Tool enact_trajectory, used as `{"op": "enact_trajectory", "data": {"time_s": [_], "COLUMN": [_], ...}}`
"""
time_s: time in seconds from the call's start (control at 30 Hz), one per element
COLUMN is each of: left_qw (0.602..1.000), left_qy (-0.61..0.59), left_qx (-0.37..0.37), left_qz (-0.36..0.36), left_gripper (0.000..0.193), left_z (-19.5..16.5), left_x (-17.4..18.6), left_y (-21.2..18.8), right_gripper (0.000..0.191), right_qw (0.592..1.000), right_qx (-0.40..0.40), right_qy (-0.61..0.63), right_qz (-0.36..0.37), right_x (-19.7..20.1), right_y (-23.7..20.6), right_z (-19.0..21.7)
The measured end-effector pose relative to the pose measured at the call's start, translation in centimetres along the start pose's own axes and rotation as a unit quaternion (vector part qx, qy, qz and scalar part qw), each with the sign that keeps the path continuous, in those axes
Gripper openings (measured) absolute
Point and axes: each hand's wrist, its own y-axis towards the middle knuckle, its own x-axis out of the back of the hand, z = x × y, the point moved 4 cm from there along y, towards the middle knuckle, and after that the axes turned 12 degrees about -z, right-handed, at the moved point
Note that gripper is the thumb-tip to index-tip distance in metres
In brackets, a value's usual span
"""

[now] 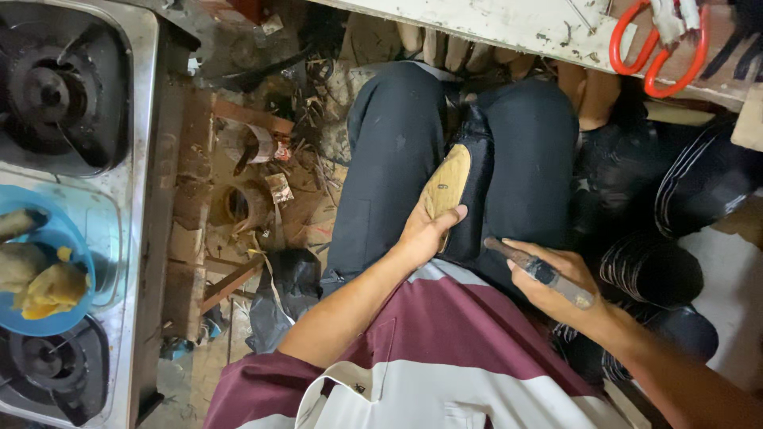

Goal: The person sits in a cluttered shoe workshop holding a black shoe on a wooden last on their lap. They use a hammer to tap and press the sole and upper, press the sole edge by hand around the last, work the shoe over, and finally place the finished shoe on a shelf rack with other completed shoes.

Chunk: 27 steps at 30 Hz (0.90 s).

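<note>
Shoe [465,187], black with a tan wooden sole upward, rests on the lap between the knees, clasped by the left hand [425,230]. Right hand [556,282] grips a dark-handled tool [540,272] just beside it. Red-handled scissors [660,48] lie on the white bench [509,24].

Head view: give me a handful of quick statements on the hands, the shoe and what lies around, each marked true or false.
1. The left hand holds a black shoe sole-up on the lap. True.
2. The right hand is empty. False: its grip is closed on a thin dark-handled tool.
3. The shoe's tan sole faces the camera. True.
4. The red-handled scissors lie on the floor by the stove. False: they rest on the workbench edge at upper right.
5. The blue bowl sits on the gas stove at left. True.
</note>
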Motion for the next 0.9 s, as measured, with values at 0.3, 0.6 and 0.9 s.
{"op": "enact_trajectory", "data": {"time_s": [0.3,0.6,0.9], "left_qw": [0.999,1.000,0.999], "left_qy": [0.009,0.015,0.032], "left_qx": [-0.030,0.001,-0.027], "left_qz": [-0.007,-0.001,0.017], "left_gripper": [0.065,0.069,0.069], "left_z": [0.7,-0.5,-0.6], "left_x": [-0.6,-0.4,-0.3], "left_y": [1.1,0.6,0.8], "right_gripper": [0.043,0.032,0.031], "right_qw": [0.992,0.989,0.855], "right_qx": [0.050,-0.109,-0.358], "right_qy": [-0.065,0.096,0.373], "right_qz": [0.092,0.027,0.053], "right_x": [-0.5,-0.5,-1.4], "right_y": [4.1,1.8,2.1], "right_z": [2.2,-0.6,-4.1]}}
